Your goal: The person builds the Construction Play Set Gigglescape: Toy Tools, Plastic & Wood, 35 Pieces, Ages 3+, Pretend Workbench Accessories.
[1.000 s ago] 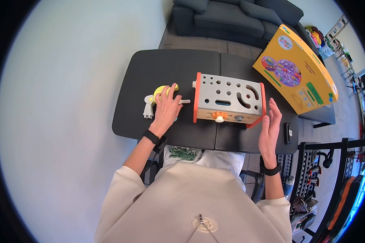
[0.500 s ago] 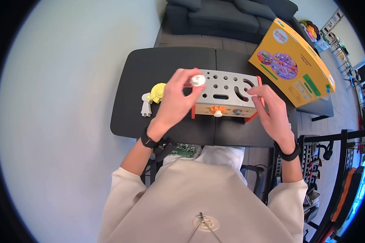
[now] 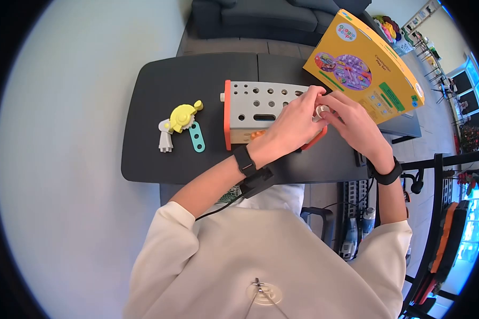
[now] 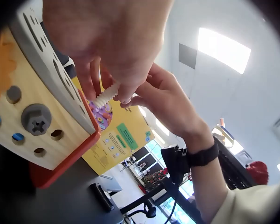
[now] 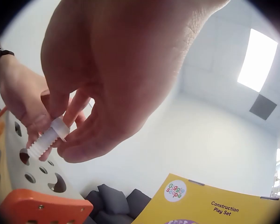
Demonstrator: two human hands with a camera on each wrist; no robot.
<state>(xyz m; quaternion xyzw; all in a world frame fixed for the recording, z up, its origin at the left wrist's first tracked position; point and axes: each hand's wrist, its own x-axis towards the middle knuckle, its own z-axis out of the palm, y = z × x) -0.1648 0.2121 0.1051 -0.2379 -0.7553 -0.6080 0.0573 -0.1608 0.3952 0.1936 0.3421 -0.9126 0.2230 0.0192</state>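
Note:
A white threaded toy bolt (image 5: pixel 44 143) is pinched between the fingers of both hands, at the right end of a toy workbench (image 3: pixel 266 118). From the left side my left hand (image 3: pixel 290 125) reaches across the workbench, its thumb and fingers at the bolt. The right hand (image 3: pixel 363 127) meets it from the right, fingertips at the bolt's head. In the left wrist view, the ridged shaft shows below the left fingers. The workbench has a grey top with holes and slots, wooden sides and orange-red ends. A grey cross-slot screw (image 4: pixel 36 119) sits in its front.
Left on the dark table (image 3: pixel 159 74) lie a yellow toothed piece (image 3: pixel 183 118), a white clawed piece (image 3: pixel 165 139) and a teal strip with holes (image 3: pixel 197 137). A yellow box (image 3: pixel 378 69) stands behind at the right. A sofa (image 3: pixel 261 21) is farther back.
My left hand has lifted the bolt from beside the yellow piece and carried it right, over the workbench. The right hand has come up from the workbench's right side to meet it.

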